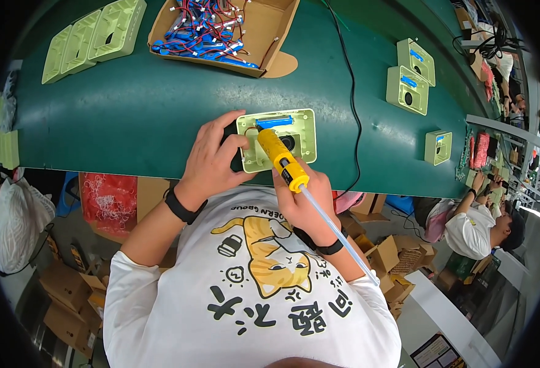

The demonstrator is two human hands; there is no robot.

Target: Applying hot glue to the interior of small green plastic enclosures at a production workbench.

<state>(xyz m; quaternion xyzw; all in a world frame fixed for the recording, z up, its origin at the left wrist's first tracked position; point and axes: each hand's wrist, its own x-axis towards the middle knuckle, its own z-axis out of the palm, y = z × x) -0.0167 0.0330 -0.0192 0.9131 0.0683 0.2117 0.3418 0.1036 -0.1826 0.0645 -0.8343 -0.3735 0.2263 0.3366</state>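
A light green plastic housing [306,153] lies open side up at the near edge of the green table. Along its far wall sits a blue cylindrical battery [274,121], and a round black part [287,143] is set in its floor. My left hand [211,153] grips the housing by its left side, fingers curled at the wall. My right hand [310,199] is closed around a yellow hot glue gun [282,159]. Its nozzle points into the housing, close to the battery's left end. A translucent glue stick [337,232] sticks out of the gun's back end.
Blue batteries [202,40] with red and black wires fill a cardboard box [267,37] at the back. Several empty housings [89,38] stand far left. Housings with batteries [407,92] are at the right. A black cable [351,80] crosses the table. Another person [469,230] sits right.
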